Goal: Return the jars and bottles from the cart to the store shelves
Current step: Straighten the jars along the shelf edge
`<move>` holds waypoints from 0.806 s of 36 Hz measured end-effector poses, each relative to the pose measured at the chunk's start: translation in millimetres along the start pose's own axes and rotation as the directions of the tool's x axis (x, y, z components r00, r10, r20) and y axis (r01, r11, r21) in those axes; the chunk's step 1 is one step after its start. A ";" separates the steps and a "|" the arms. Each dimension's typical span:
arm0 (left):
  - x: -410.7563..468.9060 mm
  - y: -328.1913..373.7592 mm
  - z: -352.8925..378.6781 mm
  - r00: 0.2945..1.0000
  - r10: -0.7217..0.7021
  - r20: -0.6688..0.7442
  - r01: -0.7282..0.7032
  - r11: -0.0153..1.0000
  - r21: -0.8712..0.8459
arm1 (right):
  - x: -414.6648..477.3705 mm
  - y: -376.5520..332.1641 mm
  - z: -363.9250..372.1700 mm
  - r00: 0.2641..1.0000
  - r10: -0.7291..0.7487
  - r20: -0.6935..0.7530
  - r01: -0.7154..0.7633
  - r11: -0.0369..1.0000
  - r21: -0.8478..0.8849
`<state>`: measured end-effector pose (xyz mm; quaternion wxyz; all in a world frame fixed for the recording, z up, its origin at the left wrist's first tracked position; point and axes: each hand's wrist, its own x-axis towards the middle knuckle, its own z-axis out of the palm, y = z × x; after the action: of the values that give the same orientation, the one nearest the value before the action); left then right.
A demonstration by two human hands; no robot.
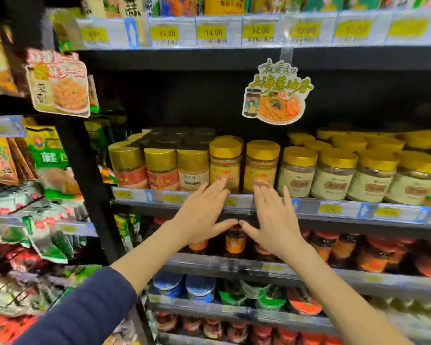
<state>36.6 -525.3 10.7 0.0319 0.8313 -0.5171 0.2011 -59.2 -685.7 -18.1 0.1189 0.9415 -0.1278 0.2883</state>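
Two yellow-labelled jars with gold lids stand side by side at the front of the middle shelf, one (225, 165) on the left and one (260, 166) on the right. My left hand (204, 214) is flat and spread, its fingertips touching the lower front of the left jar. My right hand (275, 220) is spread the same way, fingertips on the base of the right jar. Neither hand holds anything. My thumbs nearly meet below the shelf edge (334, 210). No cart is in view.
Gold-lidded jars with red and white labels (162, 168) stand to the left, cream-labelled jars (334, 175) to the right. Dark sauce jars (235, 241) fill the shelf below. A noodle sign (275, 95) hangs above. Snack packets (47, 158) hang on the left rack.
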 end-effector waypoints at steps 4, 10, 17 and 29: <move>2.6 -1.6 1.7 1.000 0.011 -0.019 -0.012 0.999 -0.046 | -0.1 -2.0 -2.3 0.999 0.022 0.036 -0.021 1.000 -0.017; 4.8 -4.4 2.7 0.999 0.032 -0.028 -0.034 0.997 -0.073 | 2.5 -3.2 -5.1 0.997 0.037 0.074 -0.035 0.999 -0.022; 2.7 -5.5 0.6 0.999 0.041 -0.002 -0.041 0.997 -0.067 | 3.8 -4.7 -6.7 0.996 0.043 0.081 -0.042 0.999 -0.011; -51.2 -50.2 -7.8 0.999 -0.026 -0.036 0.028 0.998 0.058 | 13.5 -79.4 -19.2 0.991 -0.113 0.073 0.107 0.990 0.088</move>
<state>58.4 -456.7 6.8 0.0194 0.8351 -0.4991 0.2305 -33.6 -607.8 -6.8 0.0900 0.9618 -0.0681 0.2496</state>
